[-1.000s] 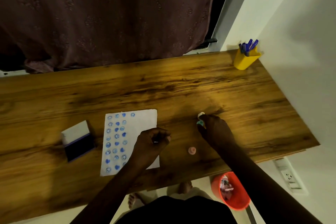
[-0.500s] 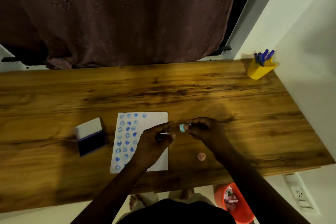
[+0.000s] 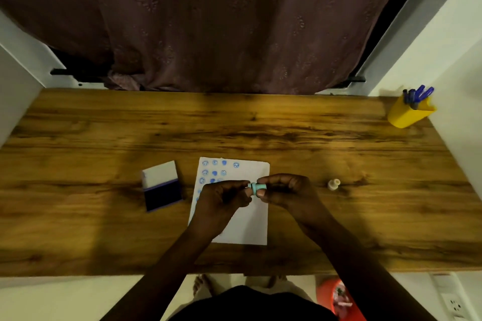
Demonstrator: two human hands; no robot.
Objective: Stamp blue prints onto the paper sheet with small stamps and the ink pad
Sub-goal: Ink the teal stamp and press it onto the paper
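A white paper sheet with several blue prints along its left side lies on the wooden table. Above the sheet my left hand and my right hand meet, both pinching a small teal stamp held sideways between the fingertips. The open ink pad, with its white lid up and dark blue pad below, rests left of the paper. A small cream stamp lies on its side to the right of my right hand.
A yellow cup holding blue pens stands at the back right corner by the wall. A dark curtain hangs behind the table. Below the front edge sit an orange bin and my feet.
My right hand carried the teal stamp from the table on the right over to the paper, where my left hand rose to take hold of it too. The view shifted.
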